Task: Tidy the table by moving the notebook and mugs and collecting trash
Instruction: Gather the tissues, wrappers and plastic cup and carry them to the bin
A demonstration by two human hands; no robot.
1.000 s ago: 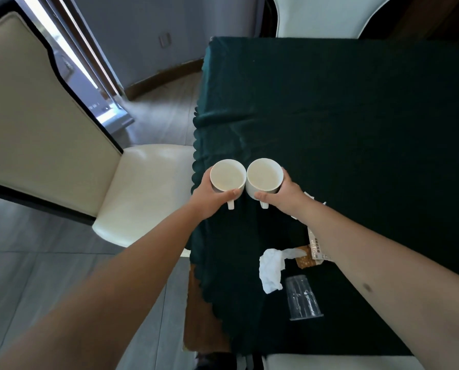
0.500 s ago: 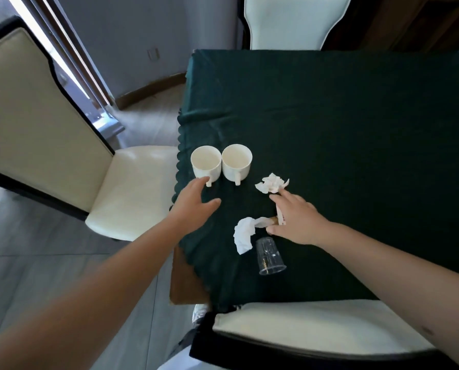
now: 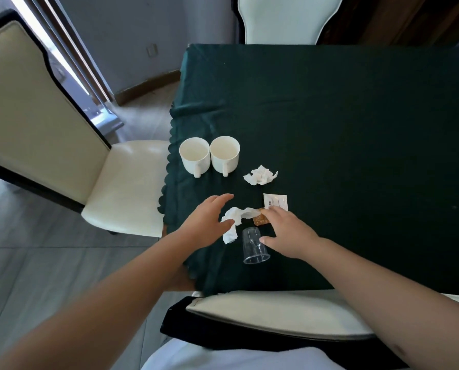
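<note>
Two open hands (image 3: 209, 222) over tabletop trash (image 3: 233, 222)

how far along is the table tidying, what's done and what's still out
Done: the two white ceramic mugs stand side by side near the green tablecloth's left edge. In hand: nothing yet; the left hand and right hand are open over the long white tissue and the tipped clear plastic cup. Left: that trash, the crumpled white tissue, the white packet and the brown wrapper. No notebook is in view.
</note>
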